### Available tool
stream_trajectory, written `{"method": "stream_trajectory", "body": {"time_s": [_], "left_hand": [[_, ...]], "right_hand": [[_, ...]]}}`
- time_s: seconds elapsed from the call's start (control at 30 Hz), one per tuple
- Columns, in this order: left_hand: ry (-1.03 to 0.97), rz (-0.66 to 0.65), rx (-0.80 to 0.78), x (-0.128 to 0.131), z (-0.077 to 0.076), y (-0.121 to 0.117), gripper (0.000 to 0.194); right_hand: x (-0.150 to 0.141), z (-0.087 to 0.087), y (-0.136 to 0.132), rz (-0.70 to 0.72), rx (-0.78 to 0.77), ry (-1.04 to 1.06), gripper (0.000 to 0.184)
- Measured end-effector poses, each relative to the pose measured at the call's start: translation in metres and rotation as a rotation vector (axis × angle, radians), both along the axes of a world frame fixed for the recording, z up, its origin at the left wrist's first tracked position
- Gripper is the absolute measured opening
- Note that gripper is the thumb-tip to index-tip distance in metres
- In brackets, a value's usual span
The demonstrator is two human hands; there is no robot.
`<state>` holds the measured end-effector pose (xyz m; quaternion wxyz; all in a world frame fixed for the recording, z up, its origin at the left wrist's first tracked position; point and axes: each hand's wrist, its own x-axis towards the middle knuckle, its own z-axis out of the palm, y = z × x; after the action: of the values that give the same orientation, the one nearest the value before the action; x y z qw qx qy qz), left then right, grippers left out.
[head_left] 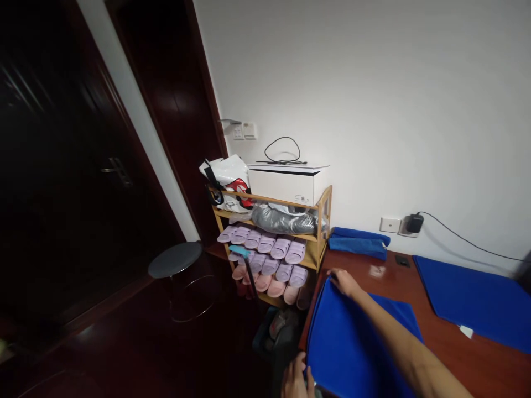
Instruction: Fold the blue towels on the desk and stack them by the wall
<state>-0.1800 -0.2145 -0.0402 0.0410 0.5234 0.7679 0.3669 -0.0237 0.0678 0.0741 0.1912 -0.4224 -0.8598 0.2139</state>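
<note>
A folded blue cloth [344,337] lies at the left end of the brown table. My right hand [343,283] reaches across it and grips its far left corner, with the fingertips pinched on the edge. At the near left corner, low in the view, my left hand [296,378] is closed on the same cloth's edge; part of that hand is cut off by the frame. A white tag shows beside the left thumb. Another layer of blue cloth [396,312] shows beyond my right forearm.
A second flat blue cloth [477,304] with a white tag lies on the table [440,345] at the right. Rolled blue cloths [359,244] rest against the wall near a plugged-in black adapter [415,223]. Left of the table stand a slipper rack [321,221], a bin [263,340] and a stool [175,260].
</note>
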Motion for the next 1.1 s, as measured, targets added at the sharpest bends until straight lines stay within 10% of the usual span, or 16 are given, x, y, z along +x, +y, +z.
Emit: {"method": "stream_trajectory", "body": {"time_s": [0.13,0.3,0.7,0.83,1.1], "left_hand": [[-0.129,-0.067,-0.252,-0.01,0.036,0.005,0.034],[-0.278,-0.2,0.023,-0.015,0.106,0.02,0.028],[-0.029,-0.649,0.439,0.024,0.351,0.08,0.027],[-0.011,-0.752,0.398,0.028,0.38,0.082,0.028],[-0.223,-0.889,0.254,0.04,0.379,0.08,0.031]], "right_hand": [[0.05,0.048,-0.015,0.07,0.06,0.074,0.025],[0.145,0.112,-0.048,0.002,0.105,0.196,0.025],[0.3,0.259,-0.188,-0.309,0.039,0.582,0.049],[0.314,0.269,-0.221,-0.314,-0.008,0.583,0.05],[0.324,0.259,-0.239,-0.378,-0.036,0.64,0.055]]}}
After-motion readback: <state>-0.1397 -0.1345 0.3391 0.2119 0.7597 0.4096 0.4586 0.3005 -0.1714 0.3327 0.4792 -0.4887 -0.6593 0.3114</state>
